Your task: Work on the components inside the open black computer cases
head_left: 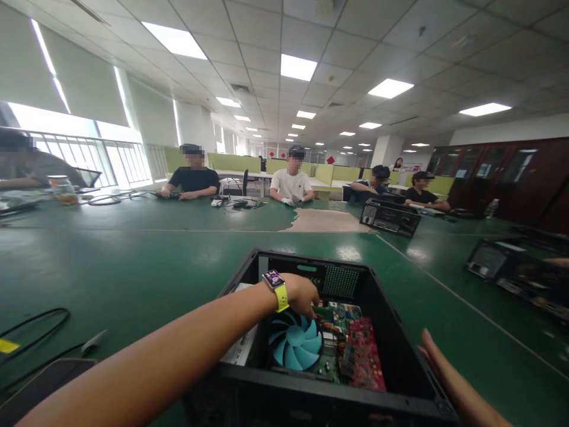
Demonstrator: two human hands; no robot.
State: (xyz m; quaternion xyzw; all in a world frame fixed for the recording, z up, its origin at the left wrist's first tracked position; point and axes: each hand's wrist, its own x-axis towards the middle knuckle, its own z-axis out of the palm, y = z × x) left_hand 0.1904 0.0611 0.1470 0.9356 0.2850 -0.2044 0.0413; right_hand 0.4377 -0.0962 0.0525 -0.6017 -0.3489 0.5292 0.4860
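An open black computer case (391, 314) lies on the table in front of me. My left hand (302, 293), with a watch on a yellow-green strap (281, 296) at the wrist, reaches inside it. Its fingers are bent down close together at the green circuit board (331, 362), just behind a fan with light-blue blades (296, 343); whatever is between the fingertips is hidden. A red circuit card (367, 356) sits right of the fan. Outside the case's right wall, my right hand (433, 359) is stretched out beside it, thumb raised and the other fingers mostly hidden.
Black cables (48, 323) and a dark flat object (48, 385) lie on the green table (146, 273) at left. Two more computer cases stand at right, one farther back (391, 218) and one nearer (511, 273). Several people sit around the table.
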